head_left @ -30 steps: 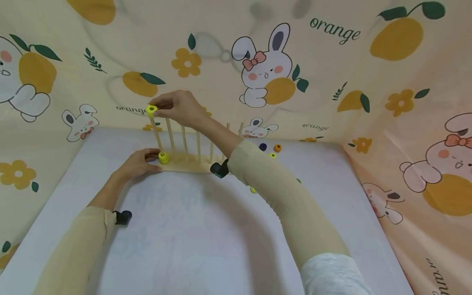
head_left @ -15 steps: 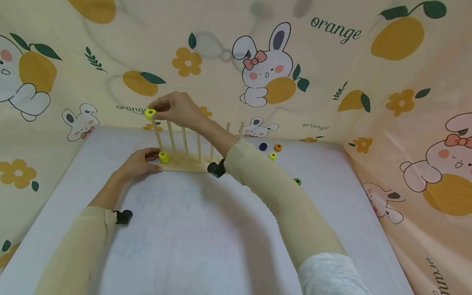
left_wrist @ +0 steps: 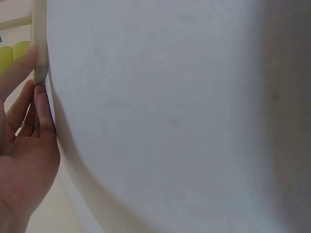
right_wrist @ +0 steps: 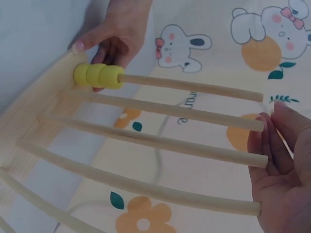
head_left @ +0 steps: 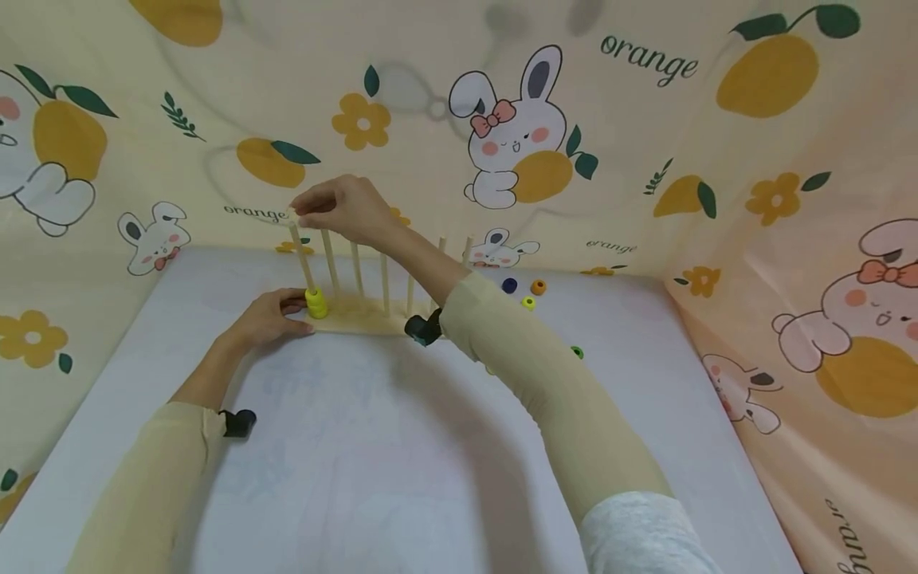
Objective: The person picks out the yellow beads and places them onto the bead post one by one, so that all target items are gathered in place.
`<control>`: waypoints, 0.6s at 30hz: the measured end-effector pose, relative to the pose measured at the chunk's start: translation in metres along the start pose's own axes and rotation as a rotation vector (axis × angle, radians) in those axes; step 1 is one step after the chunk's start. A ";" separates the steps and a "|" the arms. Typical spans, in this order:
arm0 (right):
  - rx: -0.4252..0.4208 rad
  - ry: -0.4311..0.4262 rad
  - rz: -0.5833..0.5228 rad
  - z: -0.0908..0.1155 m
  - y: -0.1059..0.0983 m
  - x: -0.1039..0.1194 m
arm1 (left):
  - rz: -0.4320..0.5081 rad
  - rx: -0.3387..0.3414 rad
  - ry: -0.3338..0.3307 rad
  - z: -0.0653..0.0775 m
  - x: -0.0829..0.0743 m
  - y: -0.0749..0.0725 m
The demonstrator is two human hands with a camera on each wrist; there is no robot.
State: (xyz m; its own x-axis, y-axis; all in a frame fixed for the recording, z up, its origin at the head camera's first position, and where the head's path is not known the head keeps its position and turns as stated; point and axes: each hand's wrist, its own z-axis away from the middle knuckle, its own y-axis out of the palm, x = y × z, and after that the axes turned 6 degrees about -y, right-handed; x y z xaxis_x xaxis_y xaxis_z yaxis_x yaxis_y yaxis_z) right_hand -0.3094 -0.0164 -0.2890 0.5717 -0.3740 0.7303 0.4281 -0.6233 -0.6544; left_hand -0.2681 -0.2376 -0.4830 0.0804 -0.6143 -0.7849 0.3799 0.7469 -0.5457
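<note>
A pale wooden peg rack (head_left: pixel 358 319) stands on the white table, its row of upright dowels rising from a flat base. Yellow beads (head_left: pixel 315 303) sit stacked at the foot of the leftmost dowel; the right wrist view shows three of these yellow beads (right_wrist: pixel 97 75). My left hand (head_left: pixel 265 323) grips the left end of the base, thumb in front and fingers behind, as the left hand (left_wrist: pixel 29 150) also shows in its wrist view. Beside the top of the leftmost dowel is my right hand (head_left: pixel 351 211), fingers loosely bent and holding nothing. The right forearm hides part of the rack.
Loose beads lie right of the rack: a dark blue bead (head_left: pixel 509 285), an orange bead (head_left: pixel 539 287), a yellow bead (head_left: pixel 528 303) and a green bead (head_left: pixel 577 351). A printed cloth (head_left: pixel 416 48) with rabbits and oranges hangs behind the table.
The yellow bead at the dowel's top has left my right hand and dropped down onto the stack. My left hand keeps its place on the base.
</note>
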 end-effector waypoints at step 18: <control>-0.084 -0.109 -0.061 0.042 -0.032 -0.009 | -0.006 0.015 0.010 0.002 -0.001 0.000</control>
State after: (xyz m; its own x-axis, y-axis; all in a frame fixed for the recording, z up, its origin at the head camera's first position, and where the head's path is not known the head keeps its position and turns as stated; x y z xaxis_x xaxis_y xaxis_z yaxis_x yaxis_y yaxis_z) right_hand -0.2993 0.0358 -0.2825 0.6209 -0.2600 0.7395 0.4072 -0.6992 -0.5877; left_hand -0.2662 -0.2376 -0.4817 0.0686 -0.6159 -0.7849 0.3943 0.7394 -0.5457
